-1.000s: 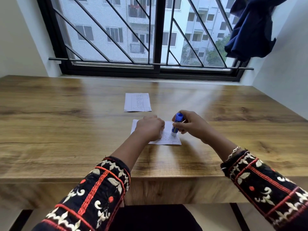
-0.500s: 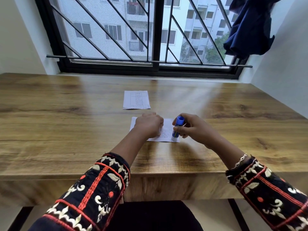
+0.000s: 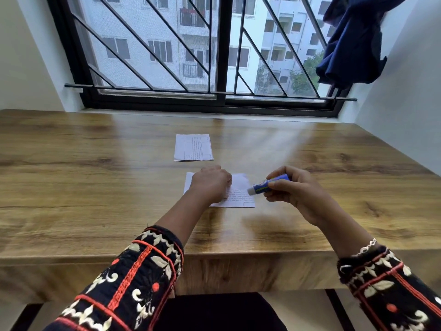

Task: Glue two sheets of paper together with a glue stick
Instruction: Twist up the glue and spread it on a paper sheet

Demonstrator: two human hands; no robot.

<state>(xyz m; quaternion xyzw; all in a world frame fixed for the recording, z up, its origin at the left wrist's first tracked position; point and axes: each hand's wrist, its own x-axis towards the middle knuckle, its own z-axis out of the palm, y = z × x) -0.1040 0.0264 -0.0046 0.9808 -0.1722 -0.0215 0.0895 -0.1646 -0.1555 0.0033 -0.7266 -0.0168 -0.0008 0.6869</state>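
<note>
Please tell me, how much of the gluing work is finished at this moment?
Done: I cannot tell whether glue is on the near sheet. In hand: the left hand pins that sheet; the right hand holds the uncapped glue stick, tilted, by its right edge. Left: the far sheet lies apart, not yet joined.

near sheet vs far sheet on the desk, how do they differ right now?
The near sheet is pinned under the left hand; the far sheet lies untouched. The near sheet is partly hidden, with the glue stick in the right hand at its right edge; the far sheet shows whole. Both are small, white and printed.
</note>
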